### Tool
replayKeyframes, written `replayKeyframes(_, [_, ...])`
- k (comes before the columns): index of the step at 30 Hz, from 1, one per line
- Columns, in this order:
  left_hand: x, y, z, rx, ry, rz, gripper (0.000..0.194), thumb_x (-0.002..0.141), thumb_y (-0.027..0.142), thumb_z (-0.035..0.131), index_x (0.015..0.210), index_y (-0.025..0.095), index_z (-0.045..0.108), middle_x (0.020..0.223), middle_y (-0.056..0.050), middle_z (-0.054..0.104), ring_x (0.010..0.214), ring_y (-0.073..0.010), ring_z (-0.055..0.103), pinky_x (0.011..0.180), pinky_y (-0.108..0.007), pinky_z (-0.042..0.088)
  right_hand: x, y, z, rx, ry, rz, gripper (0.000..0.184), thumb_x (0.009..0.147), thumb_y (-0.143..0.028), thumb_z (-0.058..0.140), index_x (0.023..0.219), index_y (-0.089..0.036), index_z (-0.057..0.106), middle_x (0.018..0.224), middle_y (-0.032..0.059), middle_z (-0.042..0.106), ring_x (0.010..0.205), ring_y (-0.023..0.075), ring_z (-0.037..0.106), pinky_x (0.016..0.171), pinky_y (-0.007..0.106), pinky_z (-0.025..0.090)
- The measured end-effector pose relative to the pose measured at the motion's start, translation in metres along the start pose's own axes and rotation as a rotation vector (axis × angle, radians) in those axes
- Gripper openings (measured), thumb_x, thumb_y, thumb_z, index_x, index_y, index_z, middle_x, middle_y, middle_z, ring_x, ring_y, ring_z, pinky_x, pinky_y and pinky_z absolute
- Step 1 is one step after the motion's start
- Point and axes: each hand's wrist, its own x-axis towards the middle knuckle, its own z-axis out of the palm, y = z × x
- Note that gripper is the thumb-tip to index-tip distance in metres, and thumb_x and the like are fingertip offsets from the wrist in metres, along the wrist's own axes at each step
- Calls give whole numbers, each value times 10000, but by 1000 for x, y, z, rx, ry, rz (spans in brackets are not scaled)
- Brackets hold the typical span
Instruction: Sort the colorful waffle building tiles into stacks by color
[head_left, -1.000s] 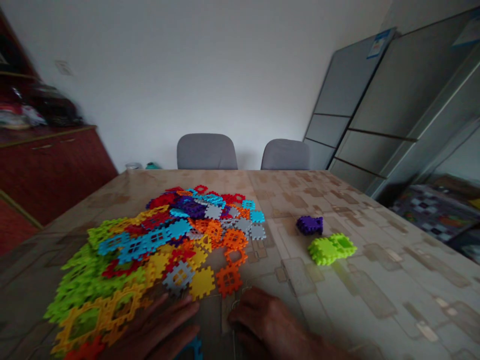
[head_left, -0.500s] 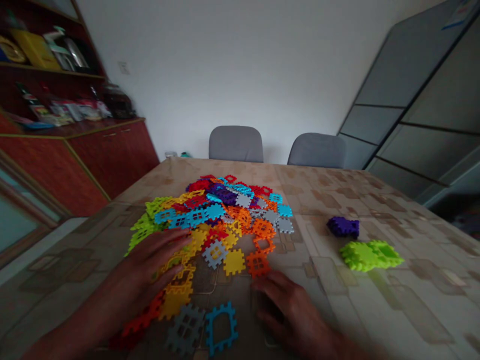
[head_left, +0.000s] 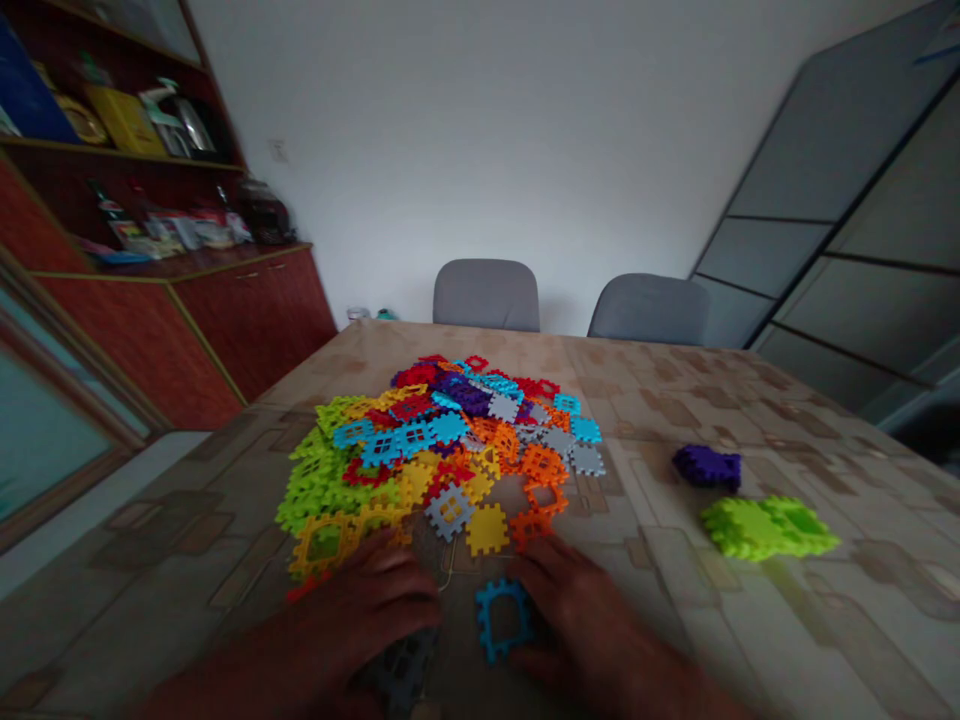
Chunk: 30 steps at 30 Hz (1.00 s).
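Observation:
A toothed blue plastic building tile with a large square opening lies near the table's front edge. My right hand has its fingers and thumb closed around the right side of that tile. My left hand is bent over a grey window-patterned tile, fingers curled down onto it; blur and shadow hide the exact contact. Yellow frame tiles lie just beyond my left hand, with orange partly hidden below them. An orange window tile lies right by my right fingertips, beside a yellow square tile.
A heap of mixed tiles spreads over the patterned table. To the right sit a purple stack and a lime-green stack. Two grey chairs stand behind the table, and a red-brown cabinet is at the left.
My left hand has come from the yellow tiles down and right onto the grey tile. The blue tile has shifted right and away from me, against my right hand. The view has turned slightly left.

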Motion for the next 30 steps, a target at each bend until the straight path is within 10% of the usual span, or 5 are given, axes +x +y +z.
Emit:
replayKeyframes(10, [27, 17, 48, 187, 74, -91, 639, 800, 434, 835, 1368, 289, 580, 1284, -73, 689, 1173, -309, 623, 1145, -501, 382, 4, 24, -21, -173, 4, 166, 376, 802, -206, 743, 1167, -149, 669, 1213, 143, 653, 1137, 344, 600, 989, 504, 496])
replayKeyframes(17, [39, -20, 28, 291, 387, -178, 400, 967, 285, 581, 1367, 282, 582, 1306, -64, 680, 1206, -291, 607, 1086, -468, 444, 6, 30, -35, -106, 66, 162, 239, 922, -184, 620, 1154, -153, 663, 1158, 132, 665, 1081, 284, 632, 956, 421, 517])
replayKeyframes(24, [77, -22, 22, 326, 283, -320, 588, 800, 224, 748, 1363, 206, 582, 1239, -134, 681, 1146, -363, 618, 1019, -542, 466, 8, 34, -26, -40, 109, 117, 184, 957, -190, 556, 1090, -198, 683, 1077, 93, 693, 992, 241, 680, 892, 359, 532])
replayKeyframes(30, [55, -12, 25, 83, 233, -297, 803, 789, 141, 680, 1516, 301, 378, 1449, -80, 568, 1294, -282, 561, 1073, -421, 471, 4, 38, -27, 31, 236, 64, 180, 972, -162, 504, 1027, -202, 671, 978, 67, 694, 888, 214, 677, 793, 335, 533])
